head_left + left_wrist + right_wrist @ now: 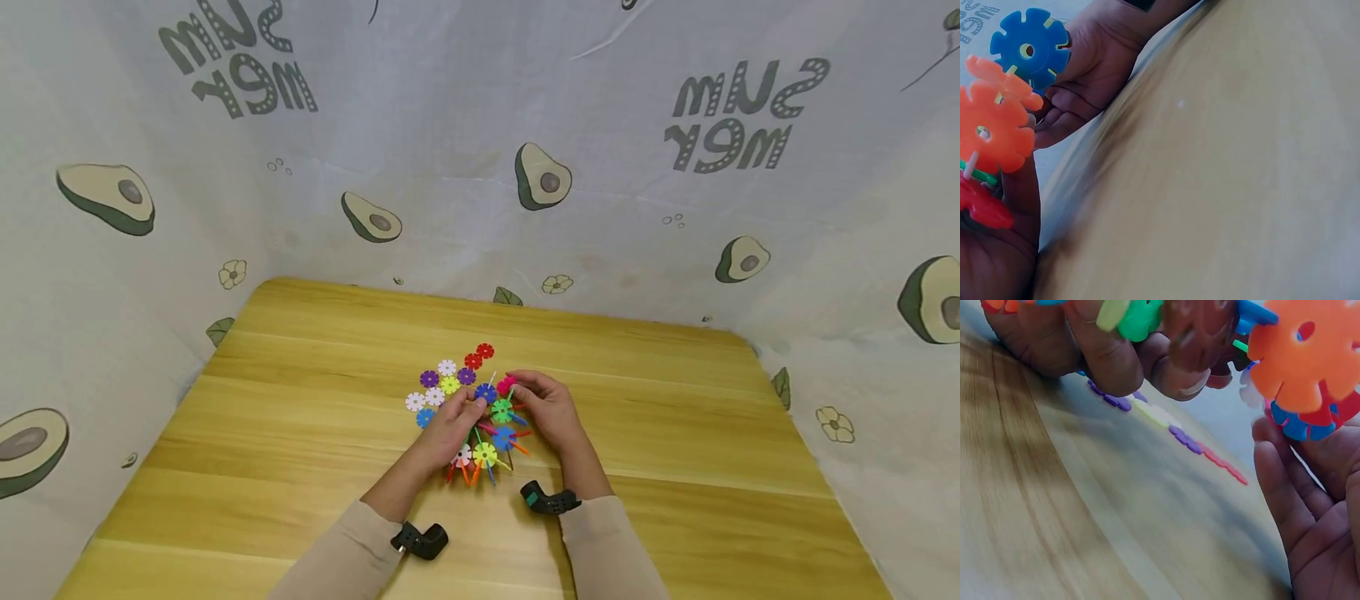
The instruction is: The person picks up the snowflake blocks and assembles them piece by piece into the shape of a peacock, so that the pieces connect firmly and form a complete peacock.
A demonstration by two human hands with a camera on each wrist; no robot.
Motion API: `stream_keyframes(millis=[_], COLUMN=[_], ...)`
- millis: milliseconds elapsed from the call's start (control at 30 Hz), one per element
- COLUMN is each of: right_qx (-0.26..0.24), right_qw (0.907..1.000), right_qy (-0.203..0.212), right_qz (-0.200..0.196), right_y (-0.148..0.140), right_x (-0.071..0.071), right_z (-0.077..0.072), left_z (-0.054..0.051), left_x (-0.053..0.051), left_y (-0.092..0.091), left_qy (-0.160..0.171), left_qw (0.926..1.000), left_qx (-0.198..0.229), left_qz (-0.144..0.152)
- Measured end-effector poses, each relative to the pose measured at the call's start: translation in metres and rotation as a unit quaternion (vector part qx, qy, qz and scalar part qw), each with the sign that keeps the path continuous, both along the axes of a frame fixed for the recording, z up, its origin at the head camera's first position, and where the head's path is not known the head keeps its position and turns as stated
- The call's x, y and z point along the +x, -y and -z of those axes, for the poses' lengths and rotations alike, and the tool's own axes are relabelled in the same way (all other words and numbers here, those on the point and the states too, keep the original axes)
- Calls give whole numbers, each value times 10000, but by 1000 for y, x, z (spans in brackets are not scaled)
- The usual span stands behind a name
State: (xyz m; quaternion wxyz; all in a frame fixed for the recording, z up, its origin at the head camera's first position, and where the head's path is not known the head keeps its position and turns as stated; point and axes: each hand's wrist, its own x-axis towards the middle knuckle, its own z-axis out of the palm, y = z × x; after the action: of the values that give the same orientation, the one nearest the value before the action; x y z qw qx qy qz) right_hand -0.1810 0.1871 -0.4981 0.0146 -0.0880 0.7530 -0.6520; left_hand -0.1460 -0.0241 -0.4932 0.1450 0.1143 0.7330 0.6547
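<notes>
An assembly of colourful slotted snowflake discs is held up between both hands. My left hand (453, 427) grips its left side, thumb near a dark blue disc (486, 393). At the upper right, my right hand (553, 410) pinches a pink disc (507, 385) between thumb and fingers. A green disc (502, 410), a blue disc (505, 438) and a yellow disc (484, 454) face the head camera, with other discs seen edge-on. In the left wrist view an orange disc (1004, 128) hides part of the left fingers. The right wrist view shows another orange disc (1310, 353) near the right fingertips.
Loose discs lie flat on the wooden table (300, 417) beyond the left hand: red (473, 361), purple (429, 379), white (416, 402), yellow (450, 385) and blue (426, 417). A printed cloth (450, 167) hangs behind the table's far edge.
</notes>
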Motion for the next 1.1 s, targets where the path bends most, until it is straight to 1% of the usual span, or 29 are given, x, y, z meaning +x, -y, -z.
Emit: stream_keyframes(millis=[133, 300, 567, 667, 833, 967, 1033, 1100], right_qx=[-63, -206, 113, 172, 200, 281, 215, 82], right_qw=[9999, 9997, 9995, 9996, 9996, 9995, 9997, 9998], right_qy=[-5, -120, -255, -209, -196, -87, 18, 124], right_qz=[-85, -12, 141, 113, -75, -140, -130, -116], right_y=[0, 2, 5, 6, 6, 5, 4, 4], right_x=[-1, -2, 2, 3, 3, 3, 2, 1], right_z=[1, 0, -2, -2, -4, -4, -3, -1], left_z=[1, 0, 1, 1, 1, 0, 0, -1], left_x=[-1, -2, -2, -1, -1, -1, -1, -1], left_y=[0, 0, -1, 0, 0, 0, 0, 0], left_qy=[13, 7, -17, -60, -114, -114, -136, -83], left_qw=[10000, 9999, 10000, 10000, 9999, 9999, 9999, 9999], left_qx=[-13, -11, 0, -3, 28, -18, -29, 10], left_qz=[-79, -148, -23, 24, 101, 76, 80, 107])
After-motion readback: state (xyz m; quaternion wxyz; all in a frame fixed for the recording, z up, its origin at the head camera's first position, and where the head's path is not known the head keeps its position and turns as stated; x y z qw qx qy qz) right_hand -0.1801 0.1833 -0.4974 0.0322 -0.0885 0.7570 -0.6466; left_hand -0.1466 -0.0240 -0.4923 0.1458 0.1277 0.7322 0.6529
